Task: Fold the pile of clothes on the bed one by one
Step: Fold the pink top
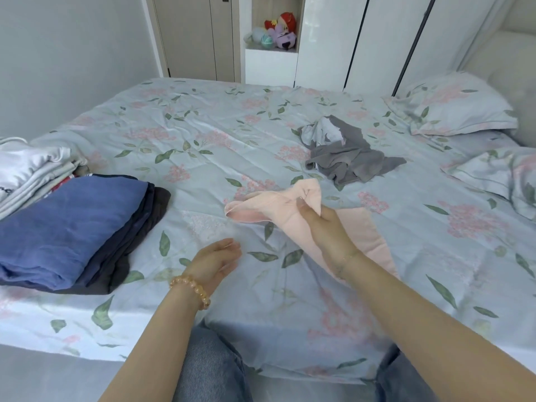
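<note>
A pink garment [278,207] is pinched at its upper edge by the right hand [324,227], thumb and fingers closed on a fold of cloth, so that part of it is lifted clear of the bed [203,126] while the rest trails on the sheet toward the near edge; the lift is presumably made so that the piece can be shaken out or laid flat for folding. The left hand [216,258] is held just above the sheet near the near edge, fingers relaxed and gripping nothing, apart from the right hand and seemingly ready to take a second edge. A crumpled grey garment [345,153] is left toward the middle of the bed, nearer the pillow [452,104], as what remains unfolded. Folded blue and dark clothes [72,227] are stacked at the near left edge, with folded white clothes [26,172] behind them at the left edge, kept away from the working area.
</note>
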Demonstrator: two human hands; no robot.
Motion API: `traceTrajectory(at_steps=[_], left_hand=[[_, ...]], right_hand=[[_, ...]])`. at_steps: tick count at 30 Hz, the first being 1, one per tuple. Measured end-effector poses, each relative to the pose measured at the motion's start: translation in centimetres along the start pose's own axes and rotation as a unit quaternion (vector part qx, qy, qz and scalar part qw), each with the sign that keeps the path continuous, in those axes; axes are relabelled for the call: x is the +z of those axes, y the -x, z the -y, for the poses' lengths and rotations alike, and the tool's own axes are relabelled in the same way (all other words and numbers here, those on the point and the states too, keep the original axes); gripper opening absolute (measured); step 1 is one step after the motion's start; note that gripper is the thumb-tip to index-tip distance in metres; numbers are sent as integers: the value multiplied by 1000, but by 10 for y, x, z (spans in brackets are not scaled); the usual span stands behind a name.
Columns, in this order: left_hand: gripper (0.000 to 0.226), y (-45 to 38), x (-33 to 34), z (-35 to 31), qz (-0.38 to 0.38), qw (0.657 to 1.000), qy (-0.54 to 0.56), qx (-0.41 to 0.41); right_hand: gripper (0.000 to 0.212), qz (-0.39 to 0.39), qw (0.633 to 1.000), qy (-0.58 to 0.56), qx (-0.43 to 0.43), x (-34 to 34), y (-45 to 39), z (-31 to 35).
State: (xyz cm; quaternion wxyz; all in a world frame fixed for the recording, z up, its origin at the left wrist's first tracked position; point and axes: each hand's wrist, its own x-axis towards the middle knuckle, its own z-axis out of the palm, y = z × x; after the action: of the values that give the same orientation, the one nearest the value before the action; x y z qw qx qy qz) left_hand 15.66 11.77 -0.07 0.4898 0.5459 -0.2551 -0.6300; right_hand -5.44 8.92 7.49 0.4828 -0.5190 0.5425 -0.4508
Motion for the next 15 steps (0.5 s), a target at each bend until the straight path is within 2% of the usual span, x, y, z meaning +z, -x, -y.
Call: traceTrajectory(at_steps=[3,7,8,10,12,15], left_hand=[[70,8,17,-14,58,998,-15,36],[43,28,34,-61,140,981,-39,129],[46,33,32,-74,162,974,-50,153],[71,48,29,-103,201,955,-86,201],[82,67,27,-135,209,939,-117,248],[76,92,25,-180,190,928,-86,310]], right_hand=[[24,7,998,-62,20,-25,5,45],[43,82,982,-168,29,-53,20,101],[44,101,977,-184,29,-58,23,112],[44,129,968,-213,33,-63,28,131],[41,150,959,-238,32,-65,32,148],[29,168,947,-272,33,-65,32,167]])
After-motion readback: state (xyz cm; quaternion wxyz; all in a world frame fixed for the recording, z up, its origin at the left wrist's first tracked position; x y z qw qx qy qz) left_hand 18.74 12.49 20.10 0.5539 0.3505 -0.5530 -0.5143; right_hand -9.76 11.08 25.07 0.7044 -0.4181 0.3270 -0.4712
